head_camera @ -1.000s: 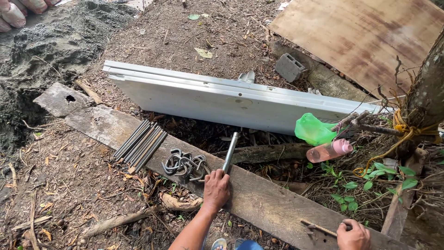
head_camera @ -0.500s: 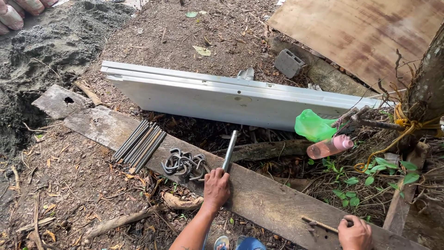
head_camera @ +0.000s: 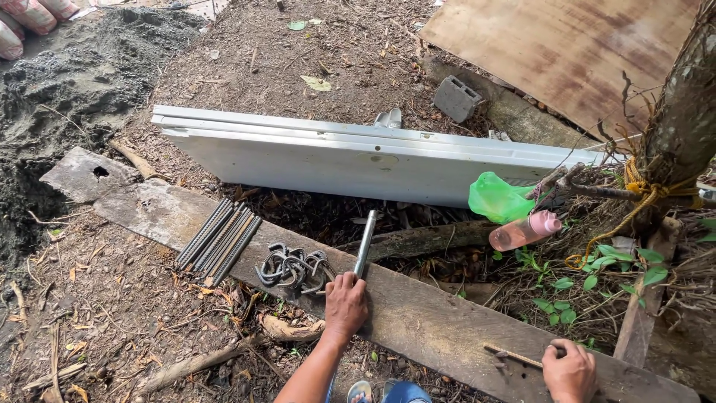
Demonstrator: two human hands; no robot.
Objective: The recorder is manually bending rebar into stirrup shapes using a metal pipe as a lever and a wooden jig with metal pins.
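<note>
The left hand [head_camera: 346,304] is closed around a metal pipe [head_camera: 365,242] lying on the plank [head_camera: 418,328], the right hand [head_camera: 570,370] pinches a thin rod [head_camera: 513,356] — the pipe could slip off the rod, likely jarring both wrists.

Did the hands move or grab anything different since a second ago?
Hardly at all. The left hand keeps its grip on the metal pipe, which points up across the plank as before. The right hand stays at the end of the thin rod on the plank. The straight bars, bent hooks, white panel and pink bottle lie where they were.
</note>
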